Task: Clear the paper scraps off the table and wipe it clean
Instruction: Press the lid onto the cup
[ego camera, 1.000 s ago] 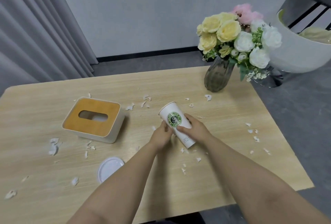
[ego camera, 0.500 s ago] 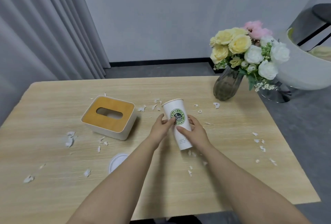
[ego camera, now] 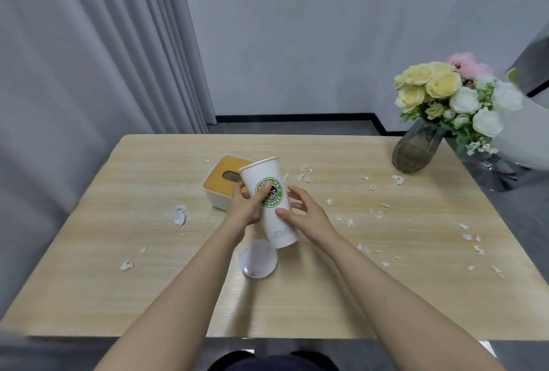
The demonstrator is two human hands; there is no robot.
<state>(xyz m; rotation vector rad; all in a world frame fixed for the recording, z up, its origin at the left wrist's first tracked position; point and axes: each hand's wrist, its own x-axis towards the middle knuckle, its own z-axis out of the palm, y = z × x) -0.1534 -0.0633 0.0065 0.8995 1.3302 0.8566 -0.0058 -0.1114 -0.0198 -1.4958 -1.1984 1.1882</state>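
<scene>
The near right part of the tissue box (ego camera: 221, 182) is hidden behind the paper cup (ego camera: 269, 201) and the left hand (ego camera: 245, 208), and the upper edge of the white lid (ego camera: 258, 260) is covered by the cup's base. The white tub (ego camera: 523, 133) at the right of the frame is cut off by the edge, and the vase (ego camera: 414, 149) rim is masked by the flowers (ego camera: 451, 94). The small print low on the cup is too small to be read, and the lower left corner of the worktop (ego camera: 118, 296) is blurred.

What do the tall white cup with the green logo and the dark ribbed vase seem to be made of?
Tall white cup with the green logo: probably matte paper, given its printed logo and rolled rim. Dark ribbed vase: likely tinted glass, glossy and partly see-through.
</scene>
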